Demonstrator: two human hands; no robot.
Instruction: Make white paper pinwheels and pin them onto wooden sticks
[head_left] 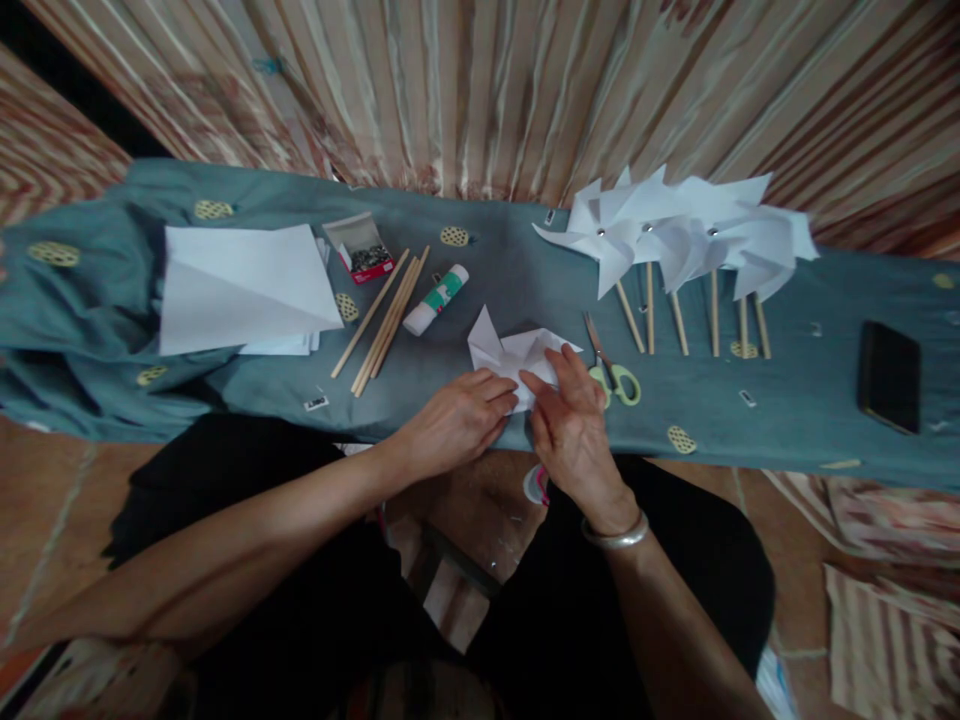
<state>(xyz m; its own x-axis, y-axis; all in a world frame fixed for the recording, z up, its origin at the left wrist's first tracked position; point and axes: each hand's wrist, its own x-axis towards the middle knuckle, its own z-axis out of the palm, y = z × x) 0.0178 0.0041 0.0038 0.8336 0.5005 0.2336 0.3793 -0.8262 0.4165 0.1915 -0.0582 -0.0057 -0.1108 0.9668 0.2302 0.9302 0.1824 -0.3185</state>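
Note:
A white paper pinwheel (517,350), its corners folded in and one point sticking up, lies at the front edge of the cloth-covered bench. My left hand (461,418) has its fingers curled together over its near left side. On the near right side, my right hand (574,425) presses and grips the paper with thumb and fingers; a silver bangle circles that wrist. The parts of the paper under both hands are hidden. Just right of my right hand lie scissors (624,385) with light green handles.
White paper sheets (244,285) are stacked at left, beside an open box of small metal pins (366,250), several wooden sticks (390,325) and a glue stick (436,300). Finished pinwheels (686,235) on sticks lie at the back right. A dark phone (889,377) rests far right.

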